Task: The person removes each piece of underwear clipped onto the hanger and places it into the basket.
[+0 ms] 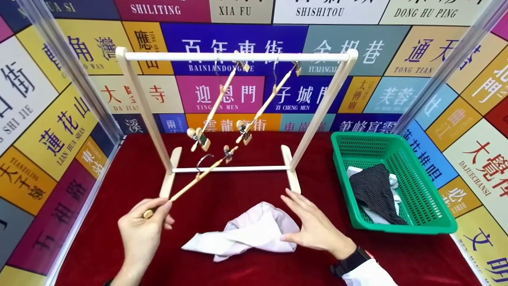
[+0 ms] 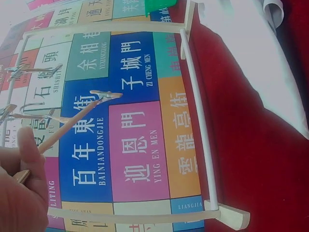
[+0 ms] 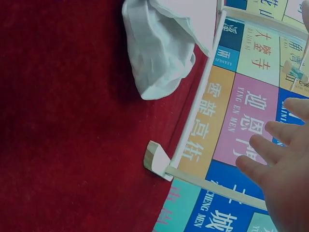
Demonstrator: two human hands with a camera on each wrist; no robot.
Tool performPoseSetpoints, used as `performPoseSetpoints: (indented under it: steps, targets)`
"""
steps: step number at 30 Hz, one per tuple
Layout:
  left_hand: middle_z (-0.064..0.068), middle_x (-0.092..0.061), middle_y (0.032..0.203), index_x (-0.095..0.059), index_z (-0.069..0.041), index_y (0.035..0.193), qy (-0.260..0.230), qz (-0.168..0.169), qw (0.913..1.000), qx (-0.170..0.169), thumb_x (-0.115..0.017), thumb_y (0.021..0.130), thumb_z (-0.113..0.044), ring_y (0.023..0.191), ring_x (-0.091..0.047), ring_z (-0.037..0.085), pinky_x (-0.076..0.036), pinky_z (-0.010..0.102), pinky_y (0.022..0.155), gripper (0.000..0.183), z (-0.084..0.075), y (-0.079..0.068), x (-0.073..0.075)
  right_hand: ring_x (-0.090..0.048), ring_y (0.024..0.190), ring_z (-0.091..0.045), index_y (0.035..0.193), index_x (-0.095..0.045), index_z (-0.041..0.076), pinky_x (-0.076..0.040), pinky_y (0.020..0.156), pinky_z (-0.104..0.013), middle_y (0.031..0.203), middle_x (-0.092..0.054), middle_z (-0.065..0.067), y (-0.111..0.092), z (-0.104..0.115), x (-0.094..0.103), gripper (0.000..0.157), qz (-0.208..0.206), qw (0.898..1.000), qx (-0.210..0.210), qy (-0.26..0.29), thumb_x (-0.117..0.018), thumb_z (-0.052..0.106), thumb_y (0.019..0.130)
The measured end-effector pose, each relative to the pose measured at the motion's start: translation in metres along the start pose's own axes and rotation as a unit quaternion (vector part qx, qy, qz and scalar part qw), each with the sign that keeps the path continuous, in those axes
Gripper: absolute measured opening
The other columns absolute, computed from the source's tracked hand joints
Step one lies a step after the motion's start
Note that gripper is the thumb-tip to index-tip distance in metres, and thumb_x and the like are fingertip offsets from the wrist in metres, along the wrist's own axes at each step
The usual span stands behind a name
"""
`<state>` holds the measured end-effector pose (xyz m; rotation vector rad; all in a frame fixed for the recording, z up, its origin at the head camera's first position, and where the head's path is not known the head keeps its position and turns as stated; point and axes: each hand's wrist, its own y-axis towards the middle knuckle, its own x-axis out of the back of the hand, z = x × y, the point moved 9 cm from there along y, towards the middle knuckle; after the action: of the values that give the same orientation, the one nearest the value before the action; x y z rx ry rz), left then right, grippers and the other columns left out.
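Observation:
My left hand (image 1: 143, 227) pinches one end of a wooden clip hanger (image 1: 198, 178), which slants up and away with its metal hook on top. A wooden clip (image 1: 228, 154) sits near the far end of this hanger. In the head view, a crumpled pale pink and white cloth (image 1: 254, 234) lies on the table between my hands. Fingers spread, my right hand (image 1: 317, 228) hovers at the right edge of the cloth and holds nothing. The right wrist view shows the same spread fingers (image 3: 264, 144), with the cloth (image 3: 157, 53) off to the upper left.
Beyond the cloth stands a wooden rack (image 1: 238, 57) with a white top bar. Two more clip hangers (image 1: 220, 95) hang from it. On the right, a green basket (image 1: 426, 190) holds a dark striped cloth (image 1: 375, 190) and white ones. Dark red fabric (image 1: 131, 171) covers the table; printed panels surround it.

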<state>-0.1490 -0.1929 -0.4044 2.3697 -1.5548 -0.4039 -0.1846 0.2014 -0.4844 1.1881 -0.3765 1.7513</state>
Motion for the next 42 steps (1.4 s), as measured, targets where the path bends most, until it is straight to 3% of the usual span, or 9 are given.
performPoseSetpoints:
  steps: [12,16,24,31,37,42]
  targets:
    - [0.015,-0.071,0.075,-0.074,0.018,0.096,-0.053,-0.039,0.9974,-0.027,-0.074,0.084,0.022,0.047,-0.063,0.013,-0.050,0.022,0.041,0.012,-0.013,0.009,0.013,-0.031,0.153,-0.040,0.162,-0.037,0.005,-0.032,0.119,-0.060,0.168,-0.030,-0.019,0.005,-0.008,-0.030,0.112,0.074,0.996,-0.040,0.006,-0.088,0.057,0.076]
    - [0.013,-0.070,0.075,-0.073,0.020,0.096,-0.063,-0.055,0.9951,-0.053,-0.072,0.084,0.023,0.046,-0.061,0.011,-0.047,0.020,0.040,0.013,-0.019,0.014,0.016,-0.031,0.153,-0.042,0.161,-0.037,0.004,-0.031,0.119,-0.062,0.167,-0.031,-0.022,0.005,-0.010,-0.039,0.113,0.095,0.994,-0.047,0.011,-0.088,0.058,0.076]
    - [0.010,-0.069,0.072,-0.074,0.019,0.097,-0.030,-0.082,0.9939,-0.067,-0.073,0.085,0.021,0.045,-0.059,0.009,-0.043,0.017,0.039,0.013,-0.026,0.023,0.019,-0.032,0.152,-0.043,0.160,-0.039,0.004,-0.031,0.118,-0.063,0.165,-0.033,-0.024,0.003,-0.014,-0.051,0.111,0.120,0.991,-0.060,0.007,-0.089,0.052,0.075]
    - [0.009,-0.070,0.073,-0.074,0.019,0.098,-0.020,-0.100,0.9915,-0.081,-0.072,0.085,0.020,0.044,-0.058,0.008,-0.043,0.017,0.039,0.013,-0.033,0.029,0.021,-0.033,0.151,-0.046,0.160,-0.039,0.004,-0.032,0.118,-0.063,0.163,-0.035,-0.028,0.005,-0.011,-0.056,0.110,0.126,0.991,-0.047,0.007,-0.091,0.048,0.074]
    - [0.005,-0.069,0.073,-0.076,0.015,0.097,0.023,-0.111,0.9855,-0.126,-0.073,0.086,0.018,0.045,-0.057,0.006,-0.042,0.015,0.040,0.012,-0.047,0.033,0.017,-0.032,0.150,-0.048,0.158,-0.040,-0.001,-0.031,0.118,-0.065,0.162,-0.035,-0.029,0.006,-0.010,-0.062,0.114,0.136,0.990,-0.044,0.015,-0.088,0.060,0.074]
    - [0.005,-0.071,0.075,-0.077,0.014,0.098,0.015,-0.121,0.9832,-0.136,-0.074,0.087,0.016,0.044,-0.057,0.006,-0.043,0.015,0.040,0.011,-0.054,0.038,0.015,-0.031,0.150,-0.049,0.159,-0.038,-0.002,-0.032,0.117,-0.064,0.163,-0.033,-0.029,0.005,-0.012,-0.068,0.118,0.148,0.988,-0.051,0.014,-0.086,0.064,0.073]
